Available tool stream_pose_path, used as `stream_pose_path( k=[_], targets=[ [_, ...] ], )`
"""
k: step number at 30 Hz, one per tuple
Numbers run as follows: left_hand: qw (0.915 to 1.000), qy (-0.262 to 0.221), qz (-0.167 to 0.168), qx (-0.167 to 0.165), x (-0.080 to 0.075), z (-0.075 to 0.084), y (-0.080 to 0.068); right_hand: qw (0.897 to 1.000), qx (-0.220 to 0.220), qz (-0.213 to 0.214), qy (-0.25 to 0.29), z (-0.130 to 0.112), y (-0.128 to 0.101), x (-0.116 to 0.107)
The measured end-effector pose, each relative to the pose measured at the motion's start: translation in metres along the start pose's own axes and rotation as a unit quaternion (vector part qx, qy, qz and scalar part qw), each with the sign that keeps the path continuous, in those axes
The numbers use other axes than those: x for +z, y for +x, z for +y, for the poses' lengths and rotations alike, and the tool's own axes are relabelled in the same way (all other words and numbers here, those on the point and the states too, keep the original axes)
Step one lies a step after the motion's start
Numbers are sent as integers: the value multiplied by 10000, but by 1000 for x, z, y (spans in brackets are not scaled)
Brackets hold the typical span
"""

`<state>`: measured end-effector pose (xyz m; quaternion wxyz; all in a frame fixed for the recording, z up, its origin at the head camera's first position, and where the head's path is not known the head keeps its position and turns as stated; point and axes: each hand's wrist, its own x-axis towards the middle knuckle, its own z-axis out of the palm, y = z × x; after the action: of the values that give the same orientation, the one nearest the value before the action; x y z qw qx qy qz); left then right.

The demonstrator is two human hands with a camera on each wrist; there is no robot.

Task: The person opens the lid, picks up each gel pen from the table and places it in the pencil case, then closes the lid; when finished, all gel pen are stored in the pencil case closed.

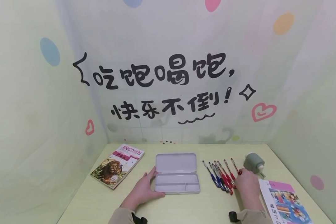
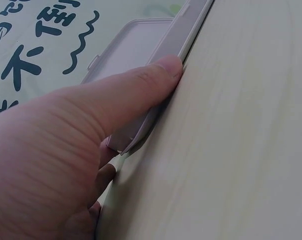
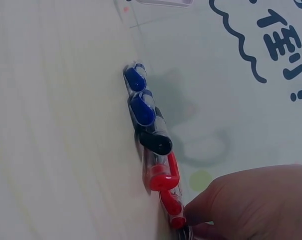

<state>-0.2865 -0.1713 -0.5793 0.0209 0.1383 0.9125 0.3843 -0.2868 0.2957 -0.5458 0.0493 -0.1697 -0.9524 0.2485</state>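
An open pale lilac pencil case (image 1: pixel 177 183) lies on the table, its lid (image 1: pixel 175 163) tipped back and its compartments bare. My left hand (image 1: pixel 144 189) grips the case's left end. In the left wrist view the thumb (image 2: pixel 141 85) lies along the front wall, with the other fingers round the end. To the right, several capped gel pens lie in a loose row: blue pens (image 1: pixel 213 180), dark ones, then red pens (image 1: pixel 226 178). My right hand (image 1: pixel 247 183) pinches the rightmost red pen (image 1: pixel 235 165), whose lower part is hidden by the fingers.
A book with a lion on its cover (image 1: pixel 116 168) lies at the left. Behind my right hand sits a grey-green rounded device (image 1: pixel 254 162). A pink and blue booklet (image 1: pixel 287 202) lies at the front right. Printed fabric walls (image 1: pixel 170 133) enclose the table's back and sides.
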Motion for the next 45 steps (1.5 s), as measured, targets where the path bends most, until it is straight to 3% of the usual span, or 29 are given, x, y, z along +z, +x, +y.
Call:
stream_pose_path(
  k=[4,8,17,21,26,29,36,45],
  targets=[
    [10000,5,-19,12,0,-1,0,9998,-101,167,46,-6,-3,-1],
    [10000,-3,-21,-9,0,-1,0,9969,-461,640,45,-18,-8,0],
    [10000,-19,1,45,1,-2,1,9764,-1461,1446,664,-45,-19,16],
    [10000,-28,-25,19,1,-2,1,9599,-1946,1768,971,-61,-26,25],
    [9999,50,0,97,0,-1,1,9269,-2862,2189,1047,-80,-32,39],
    [9999,80,22,128,0,-2,1,9165,-3231,2155,962,-91,-37,47],
    [9999,59,13,103,2,-2,1,9256,-3421,1409,801,-110,-51,62],
    [10000,48,-2,-49,0,0,-1,9245,-3664,757,729,-130,-65,73]
  ],
)
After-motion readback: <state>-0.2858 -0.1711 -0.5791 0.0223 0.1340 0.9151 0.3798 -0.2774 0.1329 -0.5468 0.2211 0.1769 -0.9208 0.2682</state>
